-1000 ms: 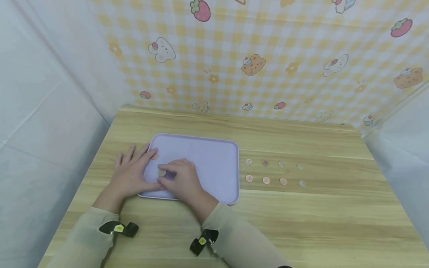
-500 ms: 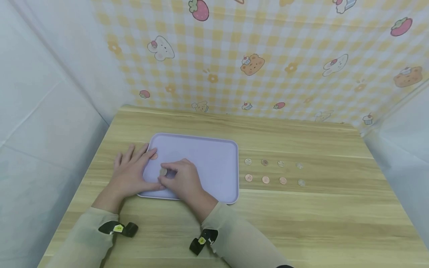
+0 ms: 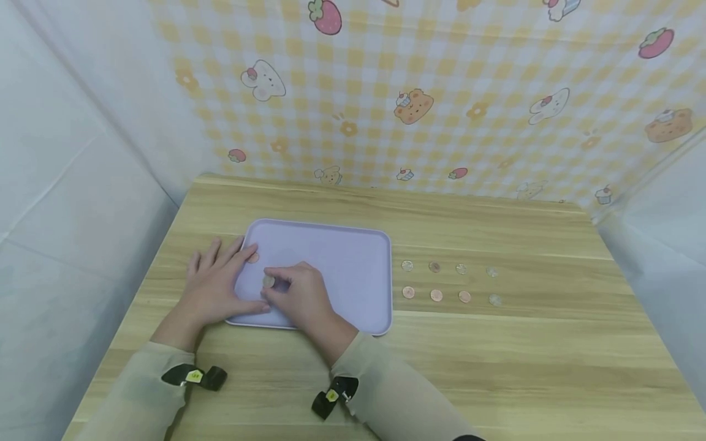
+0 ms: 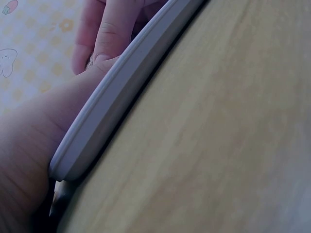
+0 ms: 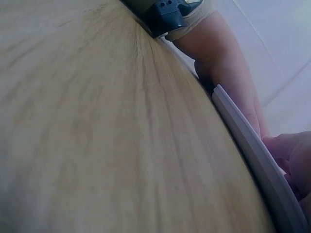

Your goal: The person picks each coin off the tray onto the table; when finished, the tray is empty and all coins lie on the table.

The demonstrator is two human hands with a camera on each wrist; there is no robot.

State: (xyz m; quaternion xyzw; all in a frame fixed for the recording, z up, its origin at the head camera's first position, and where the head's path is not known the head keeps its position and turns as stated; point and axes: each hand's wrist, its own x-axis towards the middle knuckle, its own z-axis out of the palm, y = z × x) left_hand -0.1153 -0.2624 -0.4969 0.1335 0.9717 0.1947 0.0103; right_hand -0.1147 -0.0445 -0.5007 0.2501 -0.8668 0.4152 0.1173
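Note:
In the head view, a pale purple tray (image 3: pixel 342 269) lies on the table. My left hand (image 3: pixel 217 285) spreads over its left edge, the index fingertip at a copper-coloured coin (image 3: pixel 254 258) on the tray and the thumb stretched along the front side. My right hand (image 3: pixel 300 294) pinches a silver-coloured coin (image 3: pixel 268 282) between thumb and index finger, close over the tray's left part and near the left thumb. The left wrist view has right-hand fingers (image 4: pixel 114 29) behind the tray wall (image 4: pixel 112 99). Part of the right hand (image 5: pixel 296 153) shows beside the tray's side (image 5: pixel 257 160) in the right wrist view.
Two rows of coins lie on the wooden table to the right of the tray; among them are a copper-coloured coin (image 3: pixel 436 296) and a silver-coloured coin (image 3: pixel 407 266). A yellow checked cloth (image 3: pixel 375 122) hangs behind the table. Both wrists wear black straps with cameras.
The pinched coin has tilted slightly and shifted a little to the right with the right fingertips. My left hand stays in place on the tray's edge.

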